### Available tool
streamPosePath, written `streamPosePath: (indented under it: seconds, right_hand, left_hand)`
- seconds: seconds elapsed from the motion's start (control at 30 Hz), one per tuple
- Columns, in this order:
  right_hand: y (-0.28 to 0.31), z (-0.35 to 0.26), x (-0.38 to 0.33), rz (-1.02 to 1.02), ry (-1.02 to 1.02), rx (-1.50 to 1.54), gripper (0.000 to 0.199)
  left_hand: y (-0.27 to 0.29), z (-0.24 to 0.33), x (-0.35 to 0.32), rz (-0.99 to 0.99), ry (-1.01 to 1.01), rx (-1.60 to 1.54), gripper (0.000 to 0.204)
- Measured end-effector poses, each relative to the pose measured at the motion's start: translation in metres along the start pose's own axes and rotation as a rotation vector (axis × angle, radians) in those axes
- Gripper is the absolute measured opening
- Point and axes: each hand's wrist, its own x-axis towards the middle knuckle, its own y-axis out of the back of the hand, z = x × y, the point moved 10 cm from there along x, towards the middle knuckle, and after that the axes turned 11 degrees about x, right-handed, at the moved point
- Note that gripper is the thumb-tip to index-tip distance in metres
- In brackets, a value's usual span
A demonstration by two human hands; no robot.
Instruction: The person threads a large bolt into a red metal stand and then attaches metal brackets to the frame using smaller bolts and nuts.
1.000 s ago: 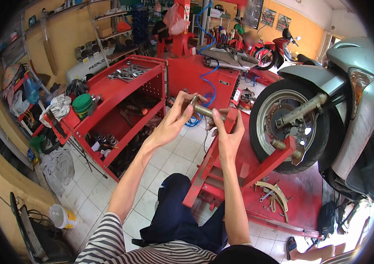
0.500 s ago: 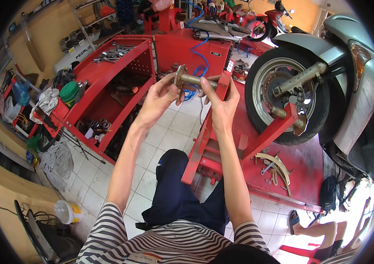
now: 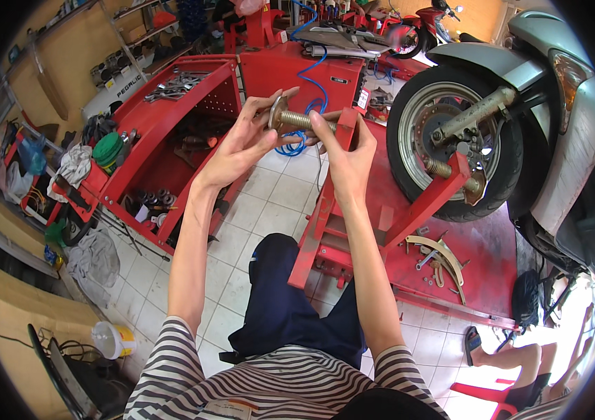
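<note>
I have the left hand [image 3: 233, 145] spread around the flat round metal disc [image 3: 278, 112] at the free end of a dull brass-coloured threaded screw [image 3: 296, 120], which lies crosswise at the top of an upright red metal arm [image 3: 345, 124]. Half a second ago the left fingertips showed below the disc; now some reach past its upper edge while the thumb sits low beside it. I take that as a fresh hold for turning the screw, though I cannot tell whether those fingers press on it. The right hand [image 3: 348, 159] has kept its place, straddling the arm's top, thumb laid along the threads and fingers behind, grasping the screw close to the arm. To the right, a second red metal arm [image 3: 429, 198] stands before the black-tyred motorcycle wheel [image 3: 404, 150].
</note>
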Motion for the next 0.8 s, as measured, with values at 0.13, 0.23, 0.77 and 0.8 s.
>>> streamPosePath:
  seconds: [0.13,0.23,0.77,0.8]
  right_hand:
    - [0.003,0.0,-0.002,-0.006,0.046,0.048,0.026]
    - [0.005,-0.004,-0.003,-0.009,0.092,0.052,0.026]
    - [0.012,0.003,-0.001,0.057,0.1,0.055,0.037]
    - [0.01,0.0,-0.002,0.046,0.108,0.06,0.037]
  left_hand:
    - [0.004,-0.013,0.003,0.168,0.125,-0.206,0.037]
    - [-0.004,-0.012,0.015,0.354,0.17,-0.204,0.041]
    - [0.01,-0.019,0.001,0.133,0.555,0.488,0.063]
    - [0.008,-0.013,0.003,0.117,0.486,0.502,0.059]
